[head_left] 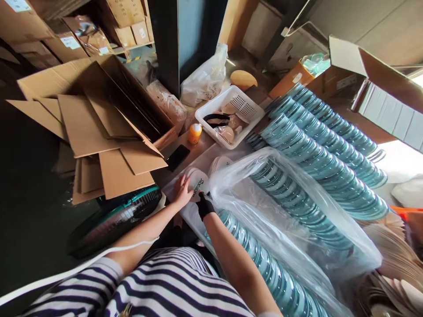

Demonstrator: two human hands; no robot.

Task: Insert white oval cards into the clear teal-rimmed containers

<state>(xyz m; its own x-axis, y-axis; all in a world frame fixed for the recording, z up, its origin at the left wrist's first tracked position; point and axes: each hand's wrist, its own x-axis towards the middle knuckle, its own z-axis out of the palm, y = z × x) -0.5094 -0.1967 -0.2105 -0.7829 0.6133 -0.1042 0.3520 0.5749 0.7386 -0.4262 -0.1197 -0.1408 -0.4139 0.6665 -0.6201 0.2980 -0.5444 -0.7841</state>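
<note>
Left hand [183,192], bare, fingers spread flat and pressing on the near edge of a white round printed disc [198,185], pinning it against the work surface so it cannot slide. Right hand [205,203], in a black glove, closed around the disc's right rim from the side; the two hands bracket the piece between them. The disc lies at the near left end of the table, directly in front of the striped shirt [172,286], touching the mouth of a clear plastic bag [280,207]. That bag loosely sheathes a long row of teal-rimmed lids [291,198] nested edge to edge; its open end faces the hands, apparently for reach. A second nested row [264,268] runs under the right forearm; further unbagged rows [330,145] lie parallel behind. Just beyond the disc: a black phone [178,157], face down or dark, and a small orange bottle with white cap [194,133]. Behind these, a white perforated basket [231,114] holding small oddments. To the left, flattened cardboard sheets [99,132] stacked loosely, overhanging a green-rimmed fan [115,222] below. Upper right, an open carton [380,92].
</note>
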